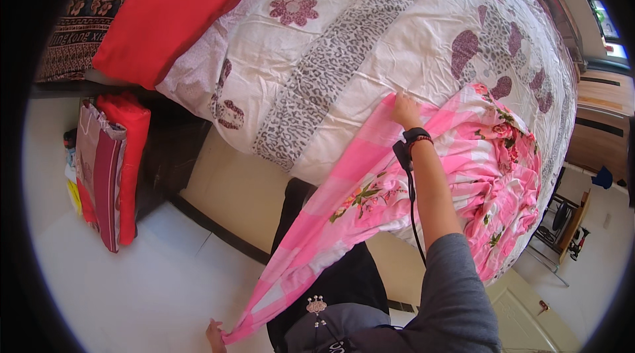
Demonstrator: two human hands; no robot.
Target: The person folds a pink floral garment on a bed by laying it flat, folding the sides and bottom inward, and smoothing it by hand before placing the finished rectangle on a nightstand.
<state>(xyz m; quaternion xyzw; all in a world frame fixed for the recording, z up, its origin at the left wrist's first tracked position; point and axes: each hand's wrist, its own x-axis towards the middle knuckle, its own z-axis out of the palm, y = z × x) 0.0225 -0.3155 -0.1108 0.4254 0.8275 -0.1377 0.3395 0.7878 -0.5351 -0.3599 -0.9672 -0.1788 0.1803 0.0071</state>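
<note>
a: where was the pink cloth [380, 174], please?

b: its larger part lay on the patterned bed cover [350, 111], bunched in folds at the right side. from there one long strip ran down, past the edge of the bed, to the lower left.

a: and how were the hands?

b: the left hand [215, 335] was closed on the narrow end, low and away from the bed. the right hand [406, 111] had its fingers gathered on the upper edge, above the bed cover. both were holding the same cloth, well apart from each other.

a: which step was this, in your opinion?

b: i would judge it was the stretching of one edge, because the strip between the hands looked rather straight.

a: what did the next move call for?

b: probably a firm hold on both points, and some care with the folds. the black cable [413, 211] at the right wrist could perhaps catch on them.
</note>
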